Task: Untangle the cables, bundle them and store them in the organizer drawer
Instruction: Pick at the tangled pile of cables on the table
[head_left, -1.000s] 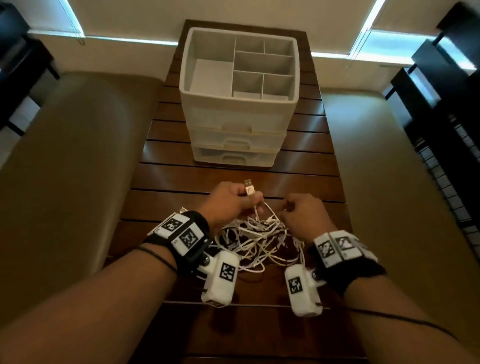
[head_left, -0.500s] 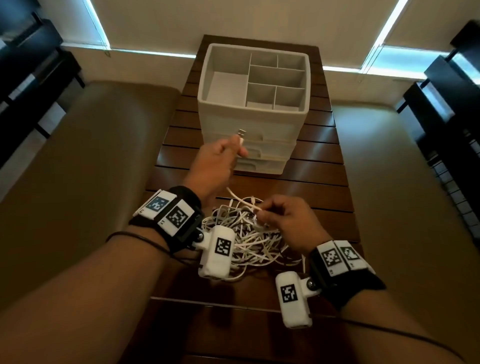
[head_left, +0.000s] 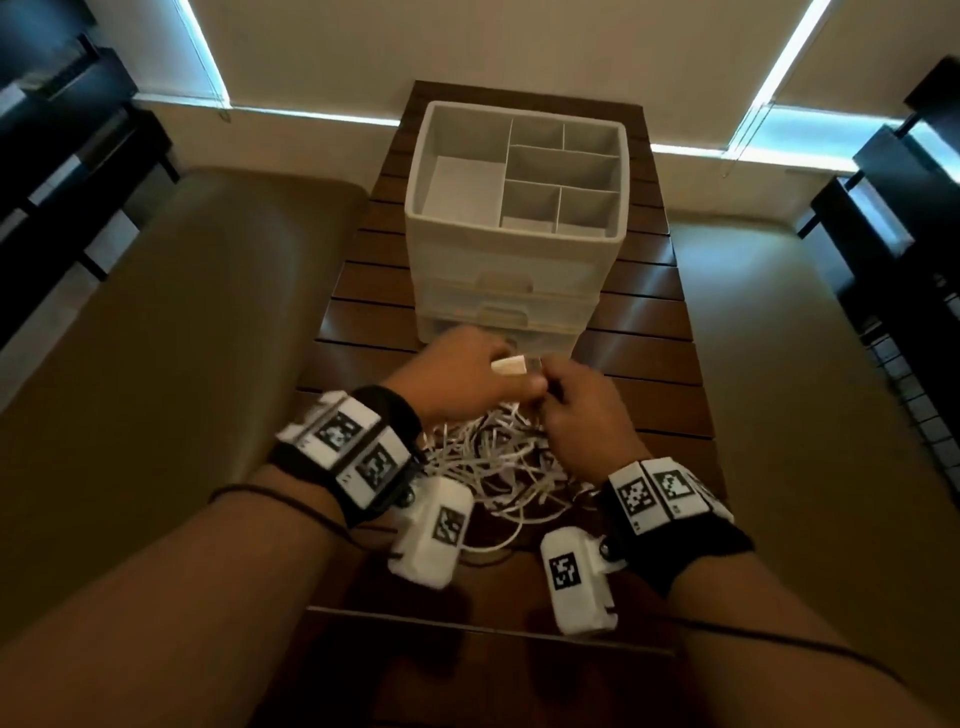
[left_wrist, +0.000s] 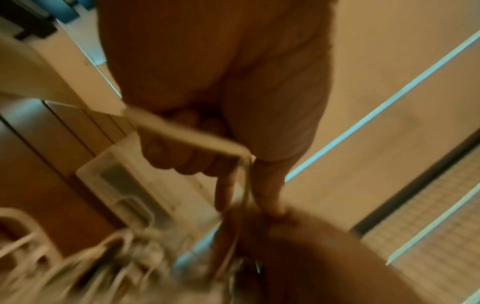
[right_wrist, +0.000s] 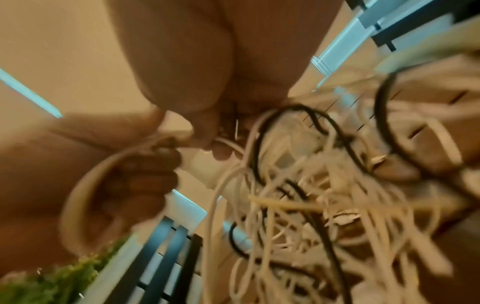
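A tangle of white and black cables (head_left: 498, 467) lies on the dark slatted table (head_left: 644, 332), between my wrists. My left hand (head_left: 467, 379) holds a white cable with its plug end (head_left: 511, 366) sticking out past the thumb; in the left wrist view the cable (left_wrist: 182, 133) runs across the curled fingers. My right hand (head_left: 576, 405) meets it from the right and pinches a strand of the same bunch (right_wrist: 166, 142). The white organizer (head_left: 519, 223) stands beyond the hands, its drawers shut and its open top tray divided into compartments.
Padded benches flank the table on the left (head_left: 171, 332) and right (head_left: 810, 364). Dark furniture stands at both outer edges. The near end of the table (head_left: 488, 675) lies below my wrists.
My left hand, raised toward the organizer with the plug half a second ago, has come back down and right to meet my right hand. The right hand shifted slightly forward over the tangle.
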